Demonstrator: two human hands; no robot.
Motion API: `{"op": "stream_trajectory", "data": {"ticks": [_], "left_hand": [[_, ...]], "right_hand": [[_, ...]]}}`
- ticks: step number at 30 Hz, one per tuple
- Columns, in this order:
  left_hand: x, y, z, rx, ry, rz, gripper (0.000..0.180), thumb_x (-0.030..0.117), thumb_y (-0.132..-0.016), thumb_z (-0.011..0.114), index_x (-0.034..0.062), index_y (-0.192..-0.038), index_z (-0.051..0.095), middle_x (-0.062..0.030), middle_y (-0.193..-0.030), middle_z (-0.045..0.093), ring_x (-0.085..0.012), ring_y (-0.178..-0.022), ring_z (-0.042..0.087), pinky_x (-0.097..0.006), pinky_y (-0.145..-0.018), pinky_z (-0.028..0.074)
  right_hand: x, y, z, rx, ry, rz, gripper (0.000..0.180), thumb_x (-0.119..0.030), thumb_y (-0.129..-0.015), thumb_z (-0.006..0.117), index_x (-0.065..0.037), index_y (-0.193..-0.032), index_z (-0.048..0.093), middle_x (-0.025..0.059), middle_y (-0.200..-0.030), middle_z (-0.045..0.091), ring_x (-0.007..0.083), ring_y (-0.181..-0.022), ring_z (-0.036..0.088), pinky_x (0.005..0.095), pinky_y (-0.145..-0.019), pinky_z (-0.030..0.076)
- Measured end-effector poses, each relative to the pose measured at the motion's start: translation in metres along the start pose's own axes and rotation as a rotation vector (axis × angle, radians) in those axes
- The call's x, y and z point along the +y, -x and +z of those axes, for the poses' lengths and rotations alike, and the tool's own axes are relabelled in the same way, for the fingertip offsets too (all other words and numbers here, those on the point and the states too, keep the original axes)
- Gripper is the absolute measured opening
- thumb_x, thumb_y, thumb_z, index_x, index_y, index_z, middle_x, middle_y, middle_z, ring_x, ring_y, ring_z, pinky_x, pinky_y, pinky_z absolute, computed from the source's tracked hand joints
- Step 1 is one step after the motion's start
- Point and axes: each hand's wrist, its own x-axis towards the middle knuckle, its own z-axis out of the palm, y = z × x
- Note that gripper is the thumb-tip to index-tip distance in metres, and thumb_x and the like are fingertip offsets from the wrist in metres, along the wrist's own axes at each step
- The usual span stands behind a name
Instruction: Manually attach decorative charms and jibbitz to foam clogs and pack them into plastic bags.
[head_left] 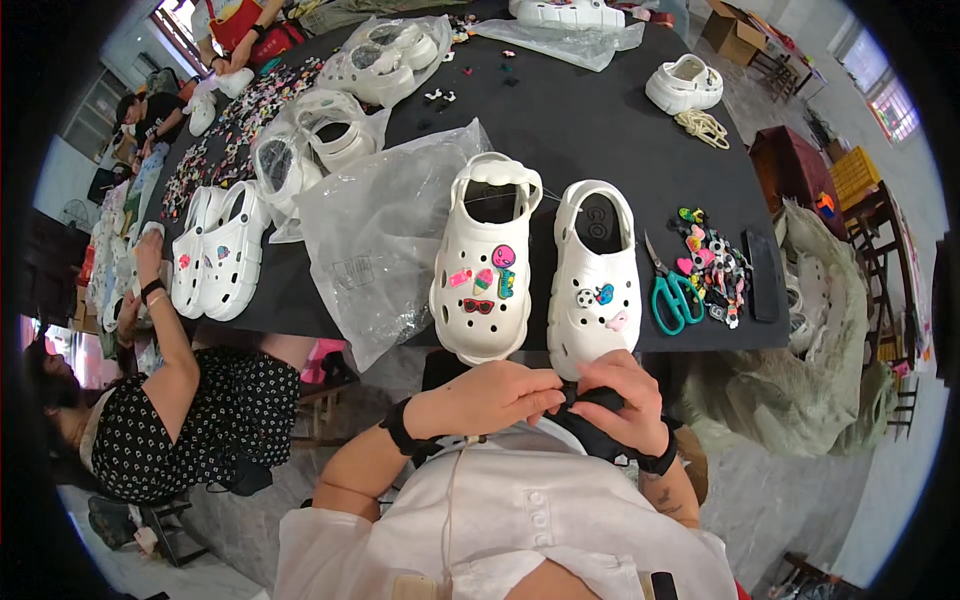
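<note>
My left hand [492,396] and my right hand [628,402] meet at the table's front edge, just below the toes of two white clogs. Both are closed in a pinch round something small and dark that I cannot make out. The left clog [483,322] carries several charms, among them red sunglasses [478,307] and a pink round face [503,257]. On the right clog [570,332] sit a soccer-ball charm [584,298], a blue charm [605,293] and a pale pink one [617,320]. Neither hand visibly holds a clog.
Right of the clogs lie teal-handled scissors [676,303], a pile of colourful charms [715,262] and a black phone-like slab [763,275]. A clear plastic bag [375,250] spreads at left. Another white pair [218,255] stands beyond it. A co-worker [165,400] sits at left.
</note>
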Motion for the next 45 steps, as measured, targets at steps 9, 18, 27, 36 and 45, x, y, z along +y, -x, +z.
{"op": "stream_trajectory", "data": {"ticks": [9,18,27,36,45], "left_hand": [[-0.012,-0.006,0.007,-0.017,-0.067,0.103,0.022,0.024,-0.099,0.053,0.0043,-0.093,0.062,-0.0045,-0.075,0.064,-0.0237,-0.074,0.061,-0.036,-0.069,0.047],[-0.007,0.011,-0.010,0.570,-0.325,0.147,0.011,0.015,-0.089,0.067,0.0048,-0.091,0.065,-0.0092,-0.081,0.062,-0.0254,-0.071,0.057,-0.034,-0.065,0.045],[-0.017,0.014,-0.040,0.737,-0.633,-0.077,0.033,0.031,-0.087,0.070,0.0042,-0.087,0.052,-0.0113,-0.080,0.060,-0.0292,-0.073,0.058,-0.040,-0.067,0.046],[-0.009,-0.016,-0.053,0.619,-1.032,-0.094,0.052,0.053,-0.081,0.069,0.0025,-0.078,0.056,-0.0132,-0.064,0.061,-0.0327,-0.062,0.062,-0.040,-0.056,0.049],[-0.012,-0.032,-0.054,0.539,-1.148,-0.176,0.051,0.051,-0.087,0.063,0.0025,-0.070,0.061,-0.0148,-0.059,0.061,-0.0305,-0.055,0.065,-0.038,-0.049,0.051]], "right_hand": [[-0.001,-0.007,-0.005,-0.100,0.012,-0.037,0.041,-0.005,-0.065,0.085,-0.005,-0.104,0.071,0.0060,-0.087,0.069,0.0239,-0.082,0.064,0.0342,-0.075,0.050],[0.047,-0.008,-0.065,0.542,0.099,0.143,0.030,0.002,-0.074,0.078,-0.003,-0.102,0.069,0.0033,-0.090,0.069,0.0117,-0.082,0.061,0.0293,-0.074,0.048],[0.131,-0.008,-0.143,0.709,0.333,0.417,0.041,-0.002,-0.086,0.071,-0.001,-0.126,0.061,-0.0019,-0.084,0.058,0.0062,-0.077,0.055,0.0224,-0.071,0.047],[0.039,-0.038,-0.047,0.523,0.423,0.127,0.039,-0.004,-0.079,0.074,-0.004,-0.117,0.063,0.0063,-0.093,0.057,0.0167,-0.081,0.052,0.0296,-0.074,0.044],[0.029,-0.044,0.011,0.244,0.486,-0.095,0.037,-0.008,-0.074,0.076,-0.007,-0.110,0.066,0.0085,-0.090,0.057,0.0271,-0.082,0.055,0.0373,-0.073,0.043]]}}
